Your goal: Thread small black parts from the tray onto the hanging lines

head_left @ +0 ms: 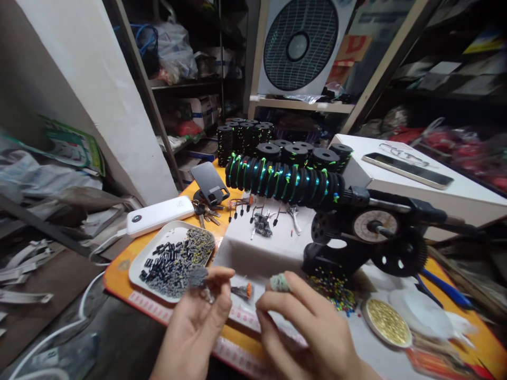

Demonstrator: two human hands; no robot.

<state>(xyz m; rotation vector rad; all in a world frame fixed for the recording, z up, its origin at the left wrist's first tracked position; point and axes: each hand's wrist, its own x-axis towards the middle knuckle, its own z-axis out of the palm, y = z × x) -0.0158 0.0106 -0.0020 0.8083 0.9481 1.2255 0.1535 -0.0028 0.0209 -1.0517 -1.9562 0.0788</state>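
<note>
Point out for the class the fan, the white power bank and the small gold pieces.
Fan (pixel 297 47): head view, on the round hub at its centre.
White power bank (pixel 162 215): head view, on the middle of its upper face.
Small gold pieces (pixel 387 322): head view, on the middle of the heap.

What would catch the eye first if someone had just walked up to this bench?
Probably the black ridged roll wound with shiny blue-green line and bright green ties, held sideways above the middle of the orange table. Behind it, a big fan faces the bench. Near the front, two bare hands hover, the left hand beside a white tray of small dark and grey pieces, the right hand nearer the colourful beads.
</note>
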